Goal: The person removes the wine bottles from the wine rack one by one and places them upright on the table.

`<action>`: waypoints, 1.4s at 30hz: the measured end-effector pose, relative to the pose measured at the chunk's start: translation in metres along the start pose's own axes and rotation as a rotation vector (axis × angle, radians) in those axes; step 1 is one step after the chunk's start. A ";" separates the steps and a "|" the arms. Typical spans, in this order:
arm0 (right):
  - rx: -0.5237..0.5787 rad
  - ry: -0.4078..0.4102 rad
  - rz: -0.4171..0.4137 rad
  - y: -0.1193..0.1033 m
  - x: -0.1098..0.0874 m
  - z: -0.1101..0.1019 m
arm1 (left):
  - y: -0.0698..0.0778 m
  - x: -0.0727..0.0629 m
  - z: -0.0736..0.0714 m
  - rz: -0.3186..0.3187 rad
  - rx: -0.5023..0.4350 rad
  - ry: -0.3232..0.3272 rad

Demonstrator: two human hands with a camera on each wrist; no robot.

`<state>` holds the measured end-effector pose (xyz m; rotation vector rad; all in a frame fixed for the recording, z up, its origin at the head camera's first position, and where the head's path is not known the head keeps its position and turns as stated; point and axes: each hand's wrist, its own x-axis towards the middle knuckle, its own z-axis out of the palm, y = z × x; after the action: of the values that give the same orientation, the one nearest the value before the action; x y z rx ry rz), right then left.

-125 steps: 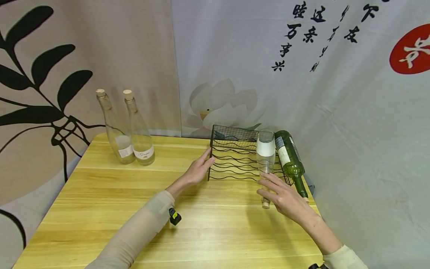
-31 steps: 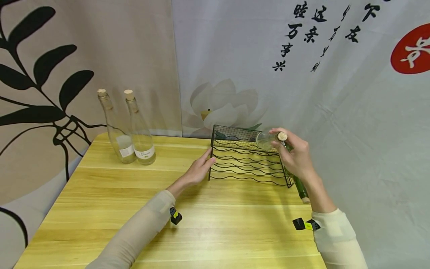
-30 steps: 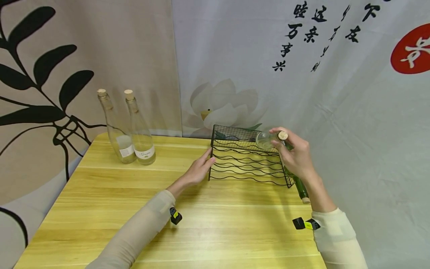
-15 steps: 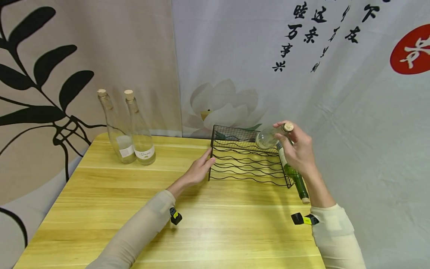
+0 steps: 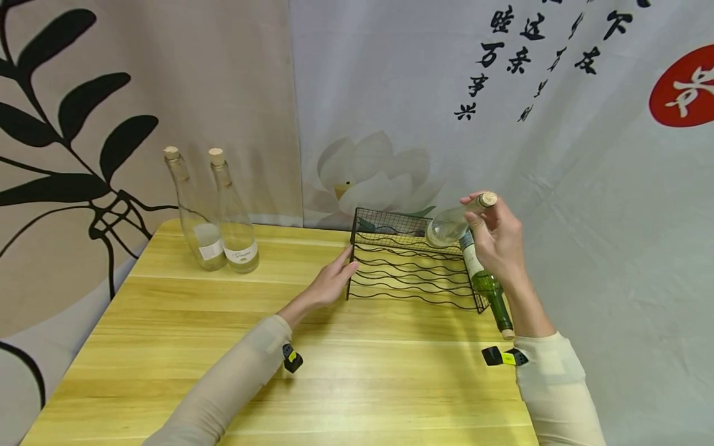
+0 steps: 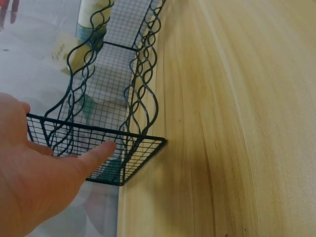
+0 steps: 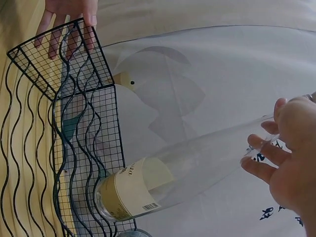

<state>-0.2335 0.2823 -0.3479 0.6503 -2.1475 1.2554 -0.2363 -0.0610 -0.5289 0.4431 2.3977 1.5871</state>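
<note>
My right hand (image 5: 499, 238) grips the neck of a clear glass bottle (image 5: 449, 226) with a cork stopper. The bottle leans, its neck raised to the right and its base at the back right of the black wire rack (image 5: 409, 272). A pale label (image 7: 133, 190) shows near that base in the right wrist view. My left hand (image 5: 330, 282) rests against the rack's left end panel, its straight fingers (image 7: 57, 37) visible through the mesh. A corked green bottle (image 5: 488, 285) lies at the rack's right end, neck toward me, partly hidden by my right hand.
Two corked clear bottles (image 5: 240, 238) stand upright at the back left of the wooden table (image 5: 357, 384). A printed cloth backdrop (image 5: 379, 93) hangs close behind the table and along its right side.
Over four seconds ago the clear bottle lay along the rack, neck toward me, my right hand beside it. Now that hand holds its neck, still rising and moving right. The left hand has stayed put.
</note>
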 end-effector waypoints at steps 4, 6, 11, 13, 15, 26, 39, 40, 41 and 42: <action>-0.010 0.020 0.021 -0.003 0.001 -0.001 | 0.001 0.000 0.001 0.000 -0.002 -0.001; -0.005 0.026 0.020 -0.006 0.002 -0.002 | 0.001 0.000 0.002 0.004 -0.001 0.006; 0.032 0.044 -0.022 -0.015 0.006 -0.004 | 0.001 -0.001 0.003 0.001 -0.001 0.011; 0.045 0.051 -0.036 -0.020 0.007 -0.006 | 0.002 -0.001 0.003 -0.006 -0.006 0.001; 0.058 0.057 -0.041 -0.024 0.008 -0.009 | 0.001 -0.001 0.003 -0.004 -0.006 0.005; 0.082 0.063 -0.047 -0.045 0.012 -0.017 | 0.003 -0.001 0.000 -0.014 -0.024 -0.002; 0.102 0.023 -0.035 -0.064 0.012 -0.023 | 0.003 -0.001 0.001 -0.007 -0.024 0.001; 0.121 0.014 -0.041 -0.066 0.012 -0.023 | 0.003 -0.001 0.001 -0.006 -0.027 0.001; 0.143 0.003 -0.048 -0.068 0.012 -0.023 | 0.003 -0.001 0.001 -0.006 -0.029 0.001; 0.165 -0.010 -0.055 -0.070 0.011 -0.022 | 0.003 -0.001 0.001 -0.005 -0.031 0.000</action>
<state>-0.1909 0.2698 -0.2882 0.7800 -2.0346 1.4123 -0.2343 -0.0598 -0.5262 0.4301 2.3691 1.6198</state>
